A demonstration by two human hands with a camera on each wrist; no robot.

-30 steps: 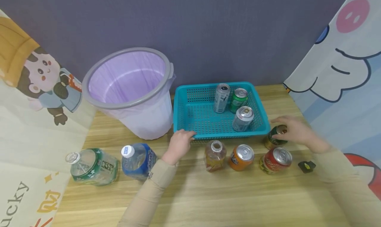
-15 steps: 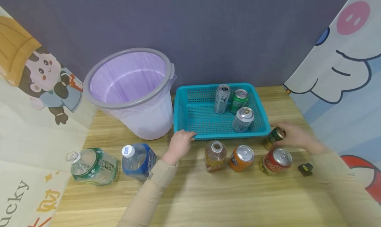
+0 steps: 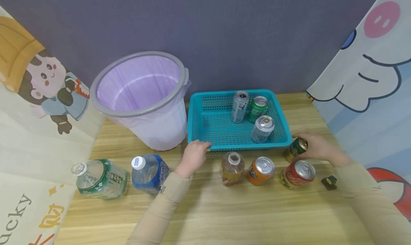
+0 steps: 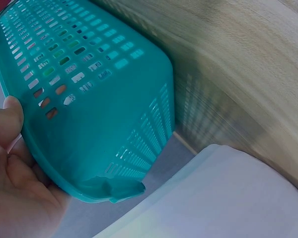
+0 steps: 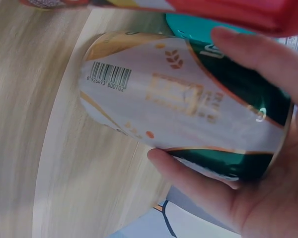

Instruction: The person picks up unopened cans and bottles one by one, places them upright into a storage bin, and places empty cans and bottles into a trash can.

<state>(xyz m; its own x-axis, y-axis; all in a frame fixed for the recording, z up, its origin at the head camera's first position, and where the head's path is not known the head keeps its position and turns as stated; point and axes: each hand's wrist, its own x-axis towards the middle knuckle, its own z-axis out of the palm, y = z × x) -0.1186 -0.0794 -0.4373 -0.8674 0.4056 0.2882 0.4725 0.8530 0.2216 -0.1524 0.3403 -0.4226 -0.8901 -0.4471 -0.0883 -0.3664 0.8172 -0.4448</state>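
Observation:
My left hand (image 3: 194, 157) grips the front left rim of a teal plastic basket (image 3: 239, 146), thumb and fingers either side of the edge in the left wrist view. Inside the basket stand a tall silver can (image 3: 239, 107), a green can (image 3: 257, 111) and a shorter silver can (image 3: 261, 131). At the basket's front right corner, my right hand (image 3: 318, 149) holds a dark green and gold drink can (image 5: 174, 99), thumb on one side and a finger on the other. A red can (image 3: 297, 175) stands just in front of it.
An orange can (image 3: 260, 172) and an uncapped amber bottle (image 3: 232, 170) line the basket's front. Left of them are a blue-labelled bottle (image 3: 151, 173), a green-labelled bottle (image 3: 104, 180) and a lined bin (image 3: 160, 131). A small dark object (image 3: 329, 183) lies at right.
My right hand has come down slightly onto the dark green can and its fingers now hold it. My left hand has stayed on the basket rim.

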